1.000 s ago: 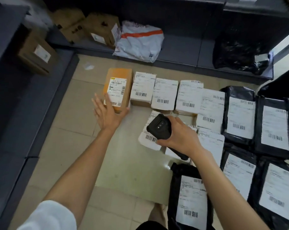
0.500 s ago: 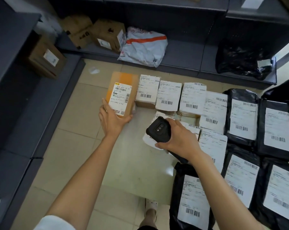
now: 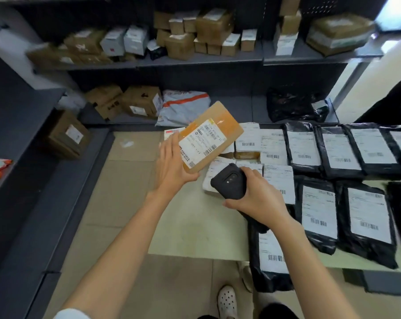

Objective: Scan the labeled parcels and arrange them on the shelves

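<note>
One box [image 3: 209, 137], flat on the floor a moment ago, is now being lifted by the left hand [image 3: 174, 164] gripping its near end, long axis tilting up-right; the right hand [image 3: 256, 199] is clutching the scanner [image 3: 229, 181].

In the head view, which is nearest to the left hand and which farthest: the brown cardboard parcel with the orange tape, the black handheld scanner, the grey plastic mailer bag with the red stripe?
1. Brown cardboard parcel with orange tape: gripped by the left hand.
2. Black handheld scanner: just to its right, held by the right hand.
3. Grey plastic mailer bag with red stripe: beyond, on the bottom shelf.
</note>
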`<state>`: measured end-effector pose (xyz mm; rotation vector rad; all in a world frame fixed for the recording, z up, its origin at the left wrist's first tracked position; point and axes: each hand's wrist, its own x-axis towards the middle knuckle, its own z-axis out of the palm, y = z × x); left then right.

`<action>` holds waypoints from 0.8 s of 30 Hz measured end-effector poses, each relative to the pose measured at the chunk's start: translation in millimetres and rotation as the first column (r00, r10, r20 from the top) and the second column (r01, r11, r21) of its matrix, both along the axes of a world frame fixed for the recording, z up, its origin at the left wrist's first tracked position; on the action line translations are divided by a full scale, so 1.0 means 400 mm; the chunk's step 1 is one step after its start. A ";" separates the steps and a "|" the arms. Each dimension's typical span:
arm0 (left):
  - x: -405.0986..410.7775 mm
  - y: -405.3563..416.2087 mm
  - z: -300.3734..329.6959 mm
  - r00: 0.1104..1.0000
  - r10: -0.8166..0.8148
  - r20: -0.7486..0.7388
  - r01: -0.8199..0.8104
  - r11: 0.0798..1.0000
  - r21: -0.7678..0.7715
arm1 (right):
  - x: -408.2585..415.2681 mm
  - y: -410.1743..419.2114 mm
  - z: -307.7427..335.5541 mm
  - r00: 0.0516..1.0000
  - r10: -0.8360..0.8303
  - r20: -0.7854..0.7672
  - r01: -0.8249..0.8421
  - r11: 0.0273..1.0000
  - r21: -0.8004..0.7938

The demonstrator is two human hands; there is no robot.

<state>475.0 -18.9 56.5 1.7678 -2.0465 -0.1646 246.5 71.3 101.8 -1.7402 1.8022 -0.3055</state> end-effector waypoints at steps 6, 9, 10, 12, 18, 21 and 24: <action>-0.084 0.026 0.101 0.979 -0.181 0.096 0.190 0.977 -0.094 | -0.080 0.119 0.077 0.981 -0.195 0.012 0.196 0.976 -0.099; -0.128 0.034 0.147 0.954 -0.265 0.140 0.282 0.951 -0.124 | -0.119 0.165 0.110 0.961 -0.274 0.018 0.274 0.953 -0.127; -0.143 0.038 0.164 0.945 -0.290 0.151 0.310 0.941 -0.138 | -0.131 0.182 0.122 0.953 -0.303 0.014 0.302 0.944 -0.135; -0.169 0.042 0.196 0.928 -0.327 0.180 0.356 0.920 -0.166 | -0.151 0.206 0.145 0.938 -0.345 -0.008 0.340 0.928 -0.151; -0.224 0.029 0.271 0.897 -0.357 0.260 0.417 0.879 -0.232 | -0.177 0.227 0.201 0.927 -0.375 -0.008 0.363 0.904 -0.225; -0.232 0.028 0.288 0.880 -0.378 0.287 0.447 0.863 -0.234 | -0.181 0.220 0.222 0.928 -0.372 -0.017 0.355 0.897 -0.263; -0.231 0.026 0.294 0.870 -0.389 0.304 0.457 0.868 -0.195 | -0.189 0.217 0.230 0.931 -0.362 -0.035 0.341 0.904 -0.259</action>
